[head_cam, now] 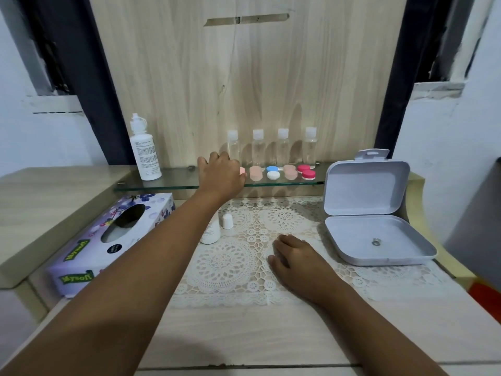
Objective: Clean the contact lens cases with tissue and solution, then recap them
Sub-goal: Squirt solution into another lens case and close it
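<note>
My left hand (221, 175) reaches to the glass shelf (176, 183) and closes over a pink lens case (242, 171), of which only one edge shows by the thumb side. More capped cases stand in a row to its right: peach (256, 173), blue and white (272, 172), peach (290, 172) and magenta (307, 171). My right hand (295, 260) rests palm down on the lace mat (233, 264), holding nothing. A small white solution bottle (211, 232) stands on the mat, partly behind my left forearm, with its cap (227, 221) beside it. The tissue box (119, 234) lies at the left.
A tall white bottle (145, 156) stands at the shelf's left end, and several small clear bottles (271, 147) line the wooden back panel. An open white hinged box (371, 229) sits at the right on the table. A lower ledge runs along the left.
</note>
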`<state>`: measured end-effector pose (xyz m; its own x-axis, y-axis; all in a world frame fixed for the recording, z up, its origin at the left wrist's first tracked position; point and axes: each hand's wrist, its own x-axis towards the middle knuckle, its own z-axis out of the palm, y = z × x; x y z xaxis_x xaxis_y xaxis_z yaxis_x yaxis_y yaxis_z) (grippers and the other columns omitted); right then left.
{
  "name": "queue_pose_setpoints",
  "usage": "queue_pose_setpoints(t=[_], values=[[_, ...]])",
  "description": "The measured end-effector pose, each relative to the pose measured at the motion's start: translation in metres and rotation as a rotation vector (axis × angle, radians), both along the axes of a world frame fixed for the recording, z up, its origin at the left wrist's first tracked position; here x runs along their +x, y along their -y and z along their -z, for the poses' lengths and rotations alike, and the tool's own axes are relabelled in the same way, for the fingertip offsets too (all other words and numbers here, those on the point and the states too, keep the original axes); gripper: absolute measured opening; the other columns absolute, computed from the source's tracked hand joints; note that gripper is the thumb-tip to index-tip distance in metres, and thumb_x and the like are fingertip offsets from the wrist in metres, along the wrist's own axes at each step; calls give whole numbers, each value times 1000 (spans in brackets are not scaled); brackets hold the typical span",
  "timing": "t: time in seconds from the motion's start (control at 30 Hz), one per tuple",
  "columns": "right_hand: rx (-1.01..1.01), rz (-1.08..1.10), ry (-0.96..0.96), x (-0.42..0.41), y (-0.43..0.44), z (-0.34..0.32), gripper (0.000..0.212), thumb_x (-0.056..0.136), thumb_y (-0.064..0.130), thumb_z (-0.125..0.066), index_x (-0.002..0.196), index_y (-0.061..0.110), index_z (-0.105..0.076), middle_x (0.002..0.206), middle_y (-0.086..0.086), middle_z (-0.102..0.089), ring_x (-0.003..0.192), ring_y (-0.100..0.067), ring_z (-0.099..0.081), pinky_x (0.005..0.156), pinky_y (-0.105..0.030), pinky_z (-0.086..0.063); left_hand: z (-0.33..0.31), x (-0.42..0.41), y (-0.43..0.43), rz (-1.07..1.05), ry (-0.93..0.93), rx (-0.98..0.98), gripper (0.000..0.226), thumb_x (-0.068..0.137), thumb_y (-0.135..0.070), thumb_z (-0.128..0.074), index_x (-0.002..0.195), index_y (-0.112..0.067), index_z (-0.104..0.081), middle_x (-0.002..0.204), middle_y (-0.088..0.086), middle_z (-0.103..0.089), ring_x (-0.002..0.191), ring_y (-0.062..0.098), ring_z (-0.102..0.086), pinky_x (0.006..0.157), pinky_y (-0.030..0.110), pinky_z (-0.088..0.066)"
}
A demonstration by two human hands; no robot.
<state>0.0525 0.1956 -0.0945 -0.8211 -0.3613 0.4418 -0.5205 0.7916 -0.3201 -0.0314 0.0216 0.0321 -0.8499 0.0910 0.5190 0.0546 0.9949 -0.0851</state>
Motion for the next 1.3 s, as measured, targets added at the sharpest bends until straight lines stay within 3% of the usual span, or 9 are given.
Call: queue_pose_setpoints(t=[0.27,0.4,0.67,0.93,1.3], values=[[-7,1,-8,0,0,1,33,84,43,-30,71,15,-40,79,4,-42,73,-13,-38,73,-27,-30,2,2,-17,131,-53,138,39,95,-37,-40,116,-12,-60,123,9,-51,118,25,-40,93,40,-29],[-20,3,-12,-1,0,2,32,82,45,-28,70,17,-39,78,5,-41,72,-14,-38,73,-28,-31,4,-2,-23,107,36,105,46,94,-47,-41,115,-12,-61,125,9,-48,120,24,-37,94,41,-28],[-3,-8,-11,-1,0,1,33,82,46,-25,71,18,-38,79,5,-40,75,-12,-36,74,-28,-30,6,-4,-27,80,30,81,44,95,-44,-42,120,-10,-57,128,9,-47,121,24,-37,94,41,-27],[19,1,2,1,0,-1,34,81,47,-22,72,18,-38,80,5,-40,75,-13,-36,73,-27,-29,8,27,-19,224,-73,304,39,92,-39,-50,118,-12,-60,120,5,-51,115,22,-40,92,36,-29],[15,17,28,4,0,-4,29,88,34,-39,77,9,-50,84,-3,-51,79,-22,-48,72,-29,-34,64,93,0,447,179,443,32,88,-33,-58,114,-15,-61,102,-11,-43,105,6,-41,84,19,-29]])
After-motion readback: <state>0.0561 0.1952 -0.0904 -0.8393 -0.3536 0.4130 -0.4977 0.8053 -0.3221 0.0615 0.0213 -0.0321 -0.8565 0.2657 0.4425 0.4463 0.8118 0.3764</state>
